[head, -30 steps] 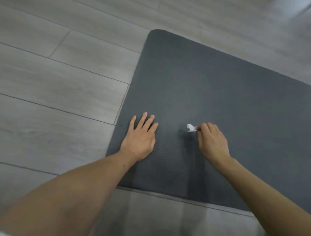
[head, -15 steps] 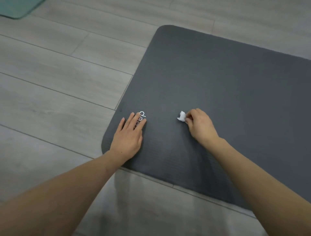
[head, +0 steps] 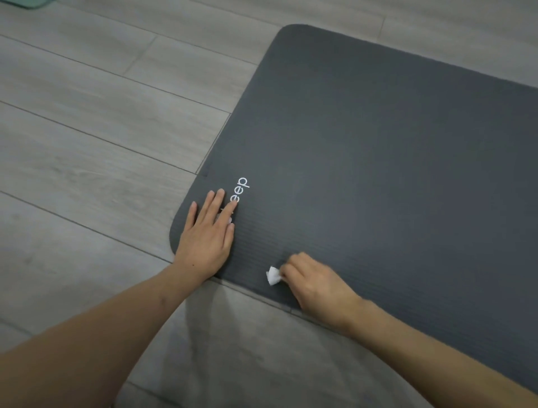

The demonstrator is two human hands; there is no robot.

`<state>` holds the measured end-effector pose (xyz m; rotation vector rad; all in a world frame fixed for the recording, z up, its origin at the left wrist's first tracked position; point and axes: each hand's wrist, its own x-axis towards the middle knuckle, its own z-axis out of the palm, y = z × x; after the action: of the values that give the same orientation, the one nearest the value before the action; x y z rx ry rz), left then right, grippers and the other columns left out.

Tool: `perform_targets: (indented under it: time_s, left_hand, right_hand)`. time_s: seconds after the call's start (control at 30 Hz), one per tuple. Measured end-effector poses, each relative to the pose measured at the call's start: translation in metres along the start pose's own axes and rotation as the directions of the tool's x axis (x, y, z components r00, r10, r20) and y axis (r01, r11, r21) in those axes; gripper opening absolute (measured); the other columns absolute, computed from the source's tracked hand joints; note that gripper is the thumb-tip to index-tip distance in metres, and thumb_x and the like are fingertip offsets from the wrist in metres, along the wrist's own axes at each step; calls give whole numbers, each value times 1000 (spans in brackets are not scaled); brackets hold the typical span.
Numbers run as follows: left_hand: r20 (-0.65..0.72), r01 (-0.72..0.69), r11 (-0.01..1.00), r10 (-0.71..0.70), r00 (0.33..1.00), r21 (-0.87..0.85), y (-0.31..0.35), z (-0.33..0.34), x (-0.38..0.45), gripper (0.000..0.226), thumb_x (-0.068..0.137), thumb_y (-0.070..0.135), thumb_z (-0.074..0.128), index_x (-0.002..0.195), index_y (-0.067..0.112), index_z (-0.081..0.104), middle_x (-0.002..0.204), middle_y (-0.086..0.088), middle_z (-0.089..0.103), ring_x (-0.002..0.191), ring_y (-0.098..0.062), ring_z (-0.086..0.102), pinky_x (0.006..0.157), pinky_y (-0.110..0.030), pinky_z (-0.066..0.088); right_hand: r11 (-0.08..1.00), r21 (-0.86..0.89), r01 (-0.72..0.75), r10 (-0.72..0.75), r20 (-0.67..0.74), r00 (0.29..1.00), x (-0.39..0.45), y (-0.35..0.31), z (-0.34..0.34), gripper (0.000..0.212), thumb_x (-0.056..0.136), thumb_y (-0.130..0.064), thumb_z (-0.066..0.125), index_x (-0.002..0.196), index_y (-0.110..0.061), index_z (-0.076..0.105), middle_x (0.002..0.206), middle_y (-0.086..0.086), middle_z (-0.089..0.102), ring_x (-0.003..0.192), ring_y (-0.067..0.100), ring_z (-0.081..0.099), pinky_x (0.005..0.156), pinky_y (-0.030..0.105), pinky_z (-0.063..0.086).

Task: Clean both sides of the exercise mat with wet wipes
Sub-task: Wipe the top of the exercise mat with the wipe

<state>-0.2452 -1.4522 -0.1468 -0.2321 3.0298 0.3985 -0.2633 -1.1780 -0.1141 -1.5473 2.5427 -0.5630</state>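
Since half a second ago your right hand (head: 316, 286) has slid back toward you, from the middle of the dark grey ribbed foam exercise mat (head: 378, 151) down to its near edge, and more of the white printed lettering (head: 241, 189) beside your left hand (head: 208, 236) now shows. Your right fingers (head: 294, 266) are curled and pinch a small crumpled white wet wipe (head: 273, 276); the wipe sticks out to the left of those fingertips and touches the mat just inside the near edge. Your left hand lies flat, palm down, on the mat's near left corner, its fingers (head: 214, 204) straight and only slightly spread, the tips covering the start of the lettering. The two hands are apart, with bare mat between them. The mat lies flat on the grey wood-plank floor (head: 87, 122), its rounded far corner toward the top of the view and its right part running out of frame. A sliver of a teal object (head: 27, 3) shows at the top left corner.
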Motion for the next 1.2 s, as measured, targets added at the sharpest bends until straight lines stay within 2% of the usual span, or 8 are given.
perform_targets:
  time_s: [0.07, 0.23, 0.4, 0.53, 0.77, 0.9, 1.03, 1.2]
  left_hand:
    - [9, -2, 1000, 2, 1000, -1, 0, -2, -1, 65, 103, 43, 9, 164, 26, 23, 174, -1, 8, 160, -17, -2, 129, -45, -2]
    - [33, 5, 1000, -5, 999, 17, -5, -8, -14, 64, 103, 46, 10, 163, 29, 24, 174, 0, 6, 160, -18, -5, 129, -46, -1]
    - [50, 120, 992, -123, 991, 46, -31, -16, -34, 59, 107, 45, 14, 164, 31, 19, 174, 5, 1, 160, -16, -9, 129, -50, 0]
    - [114, 88, 994, -94, 989, 59, -36, -12, -35, 67, 101, 52, -1, 166, 33, 0, 172, 10, -17, 156, -12, -25, 127, -52, -10]
    - [139, 163, 986, -166, 976, 36, -25, -11, -34, 61, 108, 43, 14, 165, 33, -3, 171, 11, -21, 154, -12, -29, 124, -65, -7]
    - [115, 147, 989, -149, 982, 23, -29, -7, -34, 62, 106, 47, 8, 166, 33, 1, 172, 11, -18, 155, -12, -27, 123, -68, -5]
    - [105, 126, 992, -125, 987, -2, -33, -5, -34, 69, 99, 52, -1, 165, 33, 2, 171, 13, -18, 155, -11, -27, 122, -68, -7]
    - [98, 95, 995, -96, 991, 18, -39, -10, -35, 66, 103, 53, 2, 166, 35, 5, 172, 14, -15, 155, -8, -24, 122, -64, -14]
  right_hand:
    - [996, -88, 0, -1, -10, 1000, 21, 33, -8, 6, 90, -6, 61, 87, -11, 58, 88, 10, 53, 79, 27, 47, 68, 38, 39]
    - [818, -82, -569, 530, -277, 801, 90, 123, -35, 5, 90, -4, 58, 85, -3, 58, 88, 20, 56, 79, 41, 56, 68, 43, 42]
    - [985, -49, -168, 168, -8, 986, 28, -2, 7, 16, 82, -2, 62, 93, -12, 57, 90, 8, 53, 81, 30, 53, 66, 41, 47]
    - [987, -106, 120, -109, 97, 989, 28, -10, 5, 16, 96, -17, 44, 89, -13, 58, 86, 6, 52, 75, 25, 50, 58, 37, 45]
    - [846, -185, -500, 478, -153, 865, 121, 77, -22, 11, 90, -8, 48, 98, -5, 54, 99, 18, 54, 89, 39, 55, 69, 46, 49]
    - [984, -107, -141, 135, -62, 989, 73, -24, 16, 18, 86, -10, 39, 87, -10, 57, 83, 9, 54, 70, 29, 55, 51, 38, 47]
    - [987, -98, 130, -118, 115, 986, 66, -19, 13, 6, 90, -18, 55, 90, -12, 56, 88, 8, 53, 74, 27, 54, 53, 38, 48]
    - [854, -177, -490, 471, -138, 871, 153, 96, -27, 23, 90, -17, 65, 105, -3, 54, 106, 20, 53, 90, 42, 57, 69, 46, 45]
